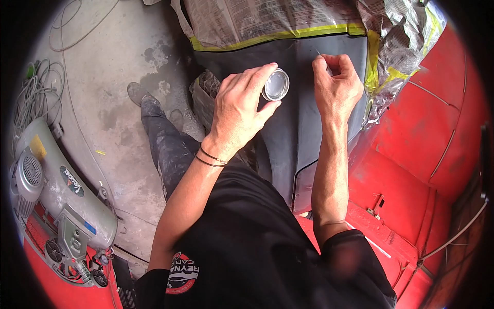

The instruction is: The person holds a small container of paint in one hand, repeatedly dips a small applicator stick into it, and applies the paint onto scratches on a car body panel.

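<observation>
My left hand (237, 100) is closed around a small round metal can (276, 85), its open-looking top facing up with something pale grey inside. To the right of it, my right hand (338, 87) pinches a thin, needle-like tool (318, 52); only its fine tip shows and the rest is hidden by my fingers. Both hands are above a dark grey car body panel (280, 139). Along the panel's top edge runs yellow masking tape (278, 36), holding newspaper (267, 15) over the area beyond.
Crumpled masking paper (399, 44) covers the panel's right end. Red bodywork (411, 134) lies to the right. On the left, a grey air compressor (72, 180) stands near coiled cables (38, 98) on the stained concrete floor (108, 103).
</observation>
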Tool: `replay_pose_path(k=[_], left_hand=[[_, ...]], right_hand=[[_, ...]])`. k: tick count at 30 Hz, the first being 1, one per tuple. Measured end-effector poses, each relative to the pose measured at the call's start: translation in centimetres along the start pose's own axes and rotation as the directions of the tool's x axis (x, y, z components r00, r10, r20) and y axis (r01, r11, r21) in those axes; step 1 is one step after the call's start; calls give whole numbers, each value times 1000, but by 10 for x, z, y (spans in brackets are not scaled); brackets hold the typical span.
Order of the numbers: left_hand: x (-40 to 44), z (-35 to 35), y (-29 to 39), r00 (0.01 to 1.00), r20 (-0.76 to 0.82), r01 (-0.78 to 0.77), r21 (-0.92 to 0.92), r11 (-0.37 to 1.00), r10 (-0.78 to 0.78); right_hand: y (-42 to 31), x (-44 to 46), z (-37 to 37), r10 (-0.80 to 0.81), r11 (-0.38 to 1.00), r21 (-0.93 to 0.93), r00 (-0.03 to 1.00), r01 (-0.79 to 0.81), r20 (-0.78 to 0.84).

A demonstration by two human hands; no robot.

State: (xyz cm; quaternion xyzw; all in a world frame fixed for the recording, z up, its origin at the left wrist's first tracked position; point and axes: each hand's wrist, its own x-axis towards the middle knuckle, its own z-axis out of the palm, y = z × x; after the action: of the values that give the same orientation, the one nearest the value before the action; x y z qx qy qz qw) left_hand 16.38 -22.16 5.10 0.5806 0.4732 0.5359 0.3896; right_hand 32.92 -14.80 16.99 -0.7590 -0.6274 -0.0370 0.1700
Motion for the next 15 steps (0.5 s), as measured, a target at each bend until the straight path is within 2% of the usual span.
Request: replay_pose_path(k=[11, 15], left_hand=[[1, 0, 0, 1000, 2, 2, -2, 1000, -2], [1, 0, 1, 1000, 9, 9, -1, 1000, -9]], right_hand=[[-4, -2, 1, 1, 998, -71, 1000, -1, -5], [-5, -4, -2, 4, 1000, -20, 1000, -5, -13]])
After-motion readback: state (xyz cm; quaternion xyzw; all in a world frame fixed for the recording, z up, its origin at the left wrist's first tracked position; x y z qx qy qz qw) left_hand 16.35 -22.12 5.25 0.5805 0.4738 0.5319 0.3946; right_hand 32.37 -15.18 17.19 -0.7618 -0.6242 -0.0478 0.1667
